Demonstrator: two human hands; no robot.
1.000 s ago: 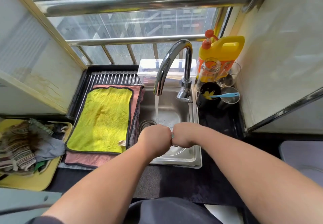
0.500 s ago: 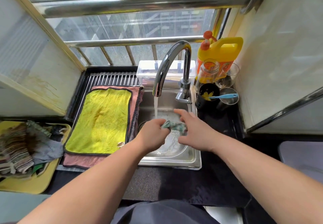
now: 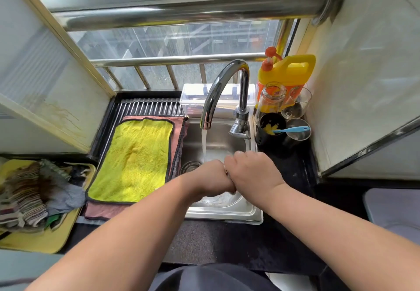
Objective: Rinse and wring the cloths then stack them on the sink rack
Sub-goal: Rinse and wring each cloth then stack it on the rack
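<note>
Tiny kitchen corner by a barred window, dark counter, steel sink (image 3: 227, 210) with the tap (image 3: 218, 86) running a thin stream of water (image 3: 204, 145) into the basin.

Only the head view here. Half a second back our hands were apart with the small cloth stretched open between them under the tap. Now the left hand (image 3: 210, 177) and right hand (image 3: 252, 172) are balled into fists and pressed knuckle to knuckle over the basin, just in front of the stream. The small cloth is buried inside both fists, so we can't really see it, but both hands look clamped on it. We'd call this another wringing twist, not more rinsing.

On the sink rack (image 3: 150, 106) to the left, a yellow microfibre cloth (image 3: 136, 159) lies flat on a pink cloth (image 3: 104, 211), so two are stacked. The pile of cloths (image 3: 25, 197) on the yellow tray (image 3: 45, 243) still waits, so plenty left.
</note>
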